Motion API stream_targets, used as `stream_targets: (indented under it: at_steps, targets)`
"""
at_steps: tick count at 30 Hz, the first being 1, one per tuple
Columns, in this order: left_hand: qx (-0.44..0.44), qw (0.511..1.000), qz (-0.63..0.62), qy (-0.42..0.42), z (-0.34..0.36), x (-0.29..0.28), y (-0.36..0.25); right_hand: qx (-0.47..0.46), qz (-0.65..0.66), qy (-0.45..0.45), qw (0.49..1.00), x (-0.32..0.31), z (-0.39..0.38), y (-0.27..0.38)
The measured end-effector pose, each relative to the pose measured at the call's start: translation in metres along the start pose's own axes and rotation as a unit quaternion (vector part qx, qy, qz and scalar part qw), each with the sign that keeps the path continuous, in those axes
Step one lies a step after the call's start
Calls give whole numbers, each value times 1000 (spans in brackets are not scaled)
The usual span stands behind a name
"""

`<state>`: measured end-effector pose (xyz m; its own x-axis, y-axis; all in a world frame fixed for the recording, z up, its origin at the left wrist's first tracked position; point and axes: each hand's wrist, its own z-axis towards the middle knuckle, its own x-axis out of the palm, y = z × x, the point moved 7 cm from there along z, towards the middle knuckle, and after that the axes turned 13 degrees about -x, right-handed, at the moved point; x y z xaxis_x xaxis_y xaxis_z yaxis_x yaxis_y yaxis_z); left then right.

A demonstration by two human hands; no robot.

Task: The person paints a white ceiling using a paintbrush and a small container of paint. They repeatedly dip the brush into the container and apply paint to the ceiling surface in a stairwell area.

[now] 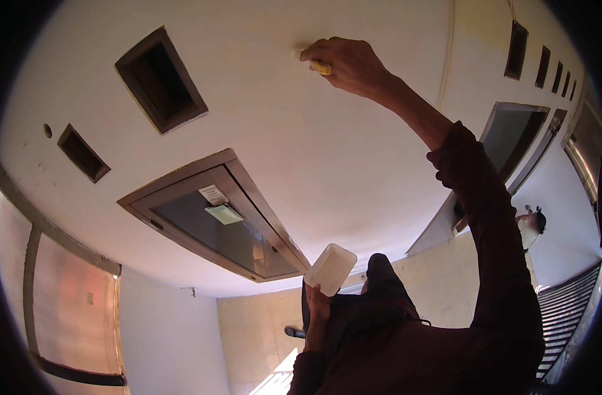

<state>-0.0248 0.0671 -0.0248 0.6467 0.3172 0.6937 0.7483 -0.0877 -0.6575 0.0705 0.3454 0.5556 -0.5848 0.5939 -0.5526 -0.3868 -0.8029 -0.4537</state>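
Tray (332, 264), white and shallow, sits at lower centre, its near end grasped by the left hand (319, 304), presumably kept close to the body for steadiness. At upper centre the right hand (355, 66) clutches a yellow tool (321, 67), arm stretched long, probably because that part of the pale wall (360, 164) is high; I can't make out its tip clearly.
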Motion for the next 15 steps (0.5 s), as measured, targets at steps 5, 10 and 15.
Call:
stream_targets:
  at_steps: [5,10,15]
  targets:
    - [11,1000,-9,13,3,4,0,-39,-47,-52,997,10,-34,13]
    - [7,1000,-21,20,5,3,2,-67,-17,48,996,86,-124,71]
    - [4,1000,-15,15,5,0,0,-9,138,197,971,147,-188,113]
